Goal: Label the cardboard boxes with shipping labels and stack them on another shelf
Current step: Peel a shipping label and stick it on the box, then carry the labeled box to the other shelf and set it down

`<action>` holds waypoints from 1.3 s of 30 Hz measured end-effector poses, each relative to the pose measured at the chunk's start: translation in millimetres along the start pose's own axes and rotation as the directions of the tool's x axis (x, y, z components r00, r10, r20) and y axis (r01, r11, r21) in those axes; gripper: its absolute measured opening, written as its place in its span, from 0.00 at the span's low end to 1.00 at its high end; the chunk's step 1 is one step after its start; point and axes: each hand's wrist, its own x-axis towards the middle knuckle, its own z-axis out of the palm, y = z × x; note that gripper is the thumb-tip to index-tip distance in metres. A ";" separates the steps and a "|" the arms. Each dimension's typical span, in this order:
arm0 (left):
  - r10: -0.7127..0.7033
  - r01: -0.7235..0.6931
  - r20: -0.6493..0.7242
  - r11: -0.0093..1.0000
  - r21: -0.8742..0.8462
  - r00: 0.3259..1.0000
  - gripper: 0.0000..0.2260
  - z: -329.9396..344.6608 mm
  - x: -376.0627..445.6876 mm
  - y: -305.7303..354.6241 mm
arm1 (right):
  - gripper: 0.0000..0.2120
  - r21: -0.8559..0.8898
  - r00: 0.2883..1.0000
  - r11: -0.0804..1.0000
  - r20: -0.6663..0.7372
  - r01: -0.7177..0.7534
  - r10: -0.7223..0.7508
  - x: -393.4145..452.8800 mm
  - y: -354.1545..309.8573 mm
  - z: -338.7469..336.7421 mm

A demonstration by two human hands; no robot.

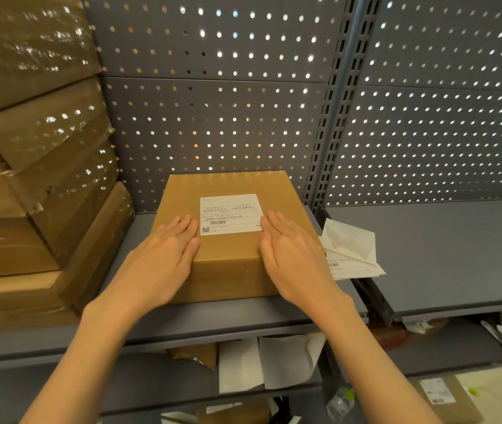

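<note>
Presently both hands lie flat, fingers straight, on top of the cardboard box [228, 240]; neither grips anything. The left hand [164, 255] rests on the box's left part, its fingertips touching the left edge of the shipping label [230, 214]. The right hand [292, 255] rests on the box's right part, its fingertips at the label's right edge. The label is white, printed with text, a barcode and a small square code, and lies flat near the middle of the box top.

The box sits on a grey metal shelf [243, 313], its far end close to the perforated back panel [213, 117], through whose holes light shows. Just right of the box, at the shelf's right end, lies a loose pile of label sheets and backing paper [350, 252]. Left of the box, a tall stack of brown cartons wrapped in clear film [29, 179] stands on the same shelf. Right of the box, past a slotted upright post [329, 133], a second grey shelf [442, 255] adjoins. Below the box, a lower shelf carries white paper sheets [268, 362]. Further below and to the right lies another labelled carton [448, 399].
</note>
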 end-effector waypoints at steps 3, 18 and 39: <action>-0.044 0.042 -0.064 0.999 -0.026 0.997 0.22 1.0 -1.9 -6.7 | 0.29 0.050 0.998 0.998 -0.041 -0.044 0.046 -2.5 6.8 -5.6; -0.538 0.413 0.332 0.034 -0.910 0.775 0.14 6.1 -1.1 -13.7 | 0.30 0.848 0.809 0.207 0.350 -0.487 0.472 6.2 59.5 -9.4; -0.509 0.216 0.219 -0.066 -0.974 0.832 0.09 -15.8 -4.0 -11.5 | 0.33 0.944 0.885 0.058 0.283 -0.326 0.371 1.7 39.9 -20.7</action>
